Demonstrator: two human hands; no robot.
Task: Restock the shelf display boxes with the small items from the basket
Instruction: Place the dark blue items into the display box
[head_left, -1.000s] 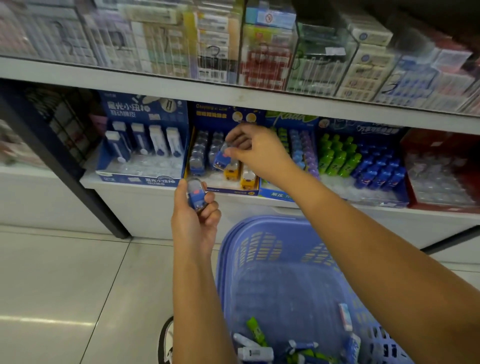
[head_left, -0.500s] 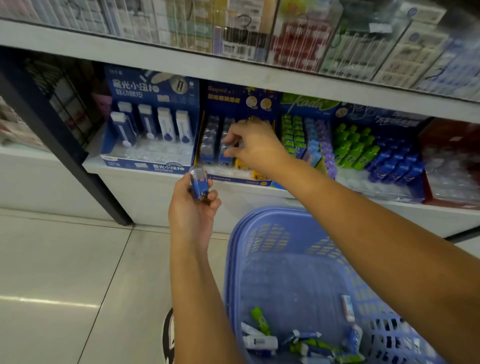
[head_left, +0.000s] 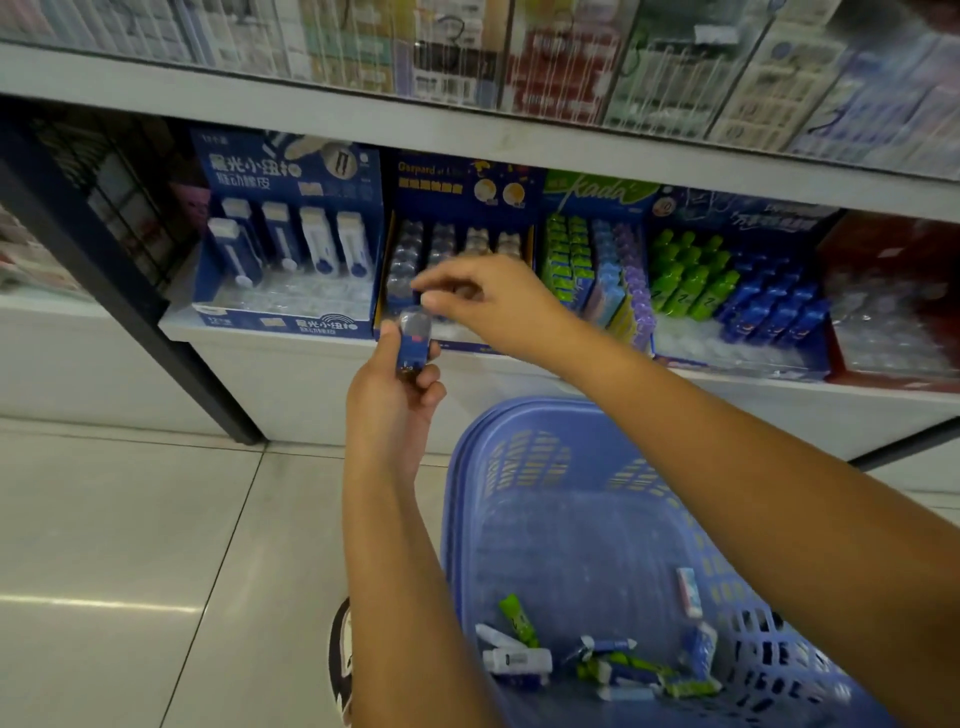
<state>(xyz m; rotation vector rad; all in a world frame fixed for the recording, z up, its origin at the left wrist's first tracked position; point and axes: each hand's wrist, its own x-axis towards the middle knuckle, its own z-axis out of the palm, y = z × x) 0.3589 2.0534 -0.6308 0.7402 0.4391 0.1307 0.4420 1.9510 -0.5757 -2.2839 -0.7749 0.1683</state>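
Note:
My left hand (head_left: 393, 402) grips a small blue item with a clear cap (head_left: 413, 347), held upright in front of the lower shelf's edge. My right hand (head_left: 491, 306) hovers just above and right of it, thumb and forefinger a little apart near the cap, with nothing seen between them. Behind both hands stands the dark blue display box with yellow sides (head_left: 462, 182), holding rows of the same small items. The purple basket (head_left: 470, 467) hangs under my right forearm, with several small blue, green and white items (head_left: 519, 660) in its bottom.
More display boxes line the lower shelf: a blue one with white erasers (head_left: 291, 176), a green-topped one (head_left: 592, 270), one with green and blue bottles (head_left: 727, 291), a red one (head_left: 893, 312). A black post (head_left: 130, 312) stands left. The upper shelf (head_left: 467, 130) overhangs.
My right hand has come back out of the dark blue display box without the item it carried and now sits by my left hand. My left hand has risen a little.

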